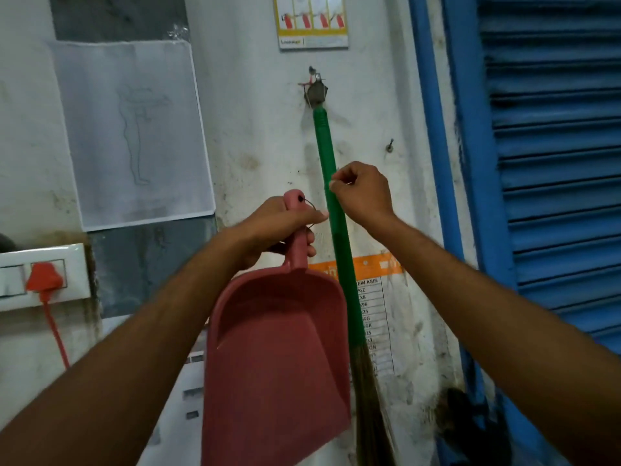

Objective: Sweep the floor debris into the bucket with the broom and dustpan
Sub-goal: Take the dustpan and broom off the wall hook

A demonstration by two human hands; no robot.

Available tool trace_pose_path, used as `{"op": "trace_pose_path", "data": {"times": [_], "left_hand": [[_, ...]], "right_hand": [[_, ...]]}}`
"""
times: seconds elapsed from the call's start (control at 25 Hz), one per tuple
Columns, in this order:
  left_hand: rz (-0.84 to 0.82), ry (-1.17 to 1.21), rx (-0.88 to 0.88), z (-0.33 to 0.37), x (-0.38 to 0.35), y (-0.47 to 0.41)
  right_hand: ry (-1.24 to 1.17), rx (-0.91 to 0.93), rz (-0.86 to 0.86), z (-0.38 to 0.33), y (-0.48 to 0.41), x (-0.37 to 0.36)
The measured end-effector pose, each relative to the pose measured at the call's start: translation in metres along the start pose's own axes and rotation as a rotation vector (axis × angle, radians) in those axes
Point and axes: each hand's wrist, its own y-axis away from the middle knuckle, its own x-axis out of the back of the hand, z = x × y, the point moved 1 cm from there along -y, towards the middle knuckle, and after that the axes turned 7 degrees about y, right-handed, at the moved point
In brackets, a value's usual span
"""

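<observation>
At lower centre of the frame the left grip [279, 227] is wrapped round the handle of the dull pink plastic dustpan [275, 348], fingers curled tight on it, so the pan hangs mouth-down in front of the stained white wall [262, 136]; carried that way it leaves the other hand free; just right of it hangs the long broom with a green plastic handle and brown bristles [324, 142], its top caught on a small metal wall hook [316, 92], which stores it upright against the wall; the right grip [364, 193] sits at mid-frame with fingers curled and tips against the handle's right edge, not wrapped round it; whether it pinches the handle I cannot tell; likely step: unhooking the broom; bucket and debris are out of view
</observation>
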Motion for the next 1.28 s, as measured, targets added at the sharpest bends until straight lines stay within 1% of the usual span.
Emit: {"op": "trace_pose_path", "data": {"times": [0.04,0.16,0.28,0.36,0.44,0.52,0.6,0.72,0.8,0.92,1.12,1.28], "left_hand": [[-0.029,-0.011,-0.030,0.013,0.003,-0.008],[-0.039,0.032,-0.064,0.041,0.012,-0.040],[-0.045,0.188,-0.062,0.061,0.024,-0.077],[0.032,0.281,-0.085,0.076,0.031,-0.104],[0.089,0.324,-0.116,0.089,0.035,-0.127],[0.109,0.338,-0.128,0.096,0.034,-0.145],[0.122,0.334,-0.098,0.100,0.031,-0.161],[0.119,0.325,-0.067,0.100,0.025,-0.176],[0.133,0.321,-0.073,0.101,0.021,-0.182],[0.142,0.341,-0.096,0.105,0.013,-0.187],[0.175,0.416,-0.108,0.116,0.008,-0.195],[0.169,0.425,-0.126,0.129,0.014,-0.194]], "right_hand": [[-0.006,-0.005,0.025,-0.006,-0.014,-0.002],[-0.035,-0.042,0.053,-0.022,-0.052,-0.009],[-0.090,-0.083,0.038,-0.036,-0.095,-0.011],[-0.200,-0.132,-0.001,-0.044,-0.118,-0.013],[-0.352,-0.206,-0.051,-0.048,-0.136,-0.018],[-0.461,-0.273,-0.109,-0.051,-0.145,-0.019],[-0.526,-0.307,-0.157,-0.051,-0.148,-0.019],[-0.598,-0.302,-0.153,-0.046,-0.151,-0.017],[-0.537,-0.228,-0.090,-0.037,-0.158,-0.018],[-0.366,-0.146,-0.028,-0.018,-0.180,-0.024],[-0.133,-0.028,0.075,-0.038,-0.165,-0.003],[-0.132,0.008,0.099,-0.051,-0.172,0.005]]}}
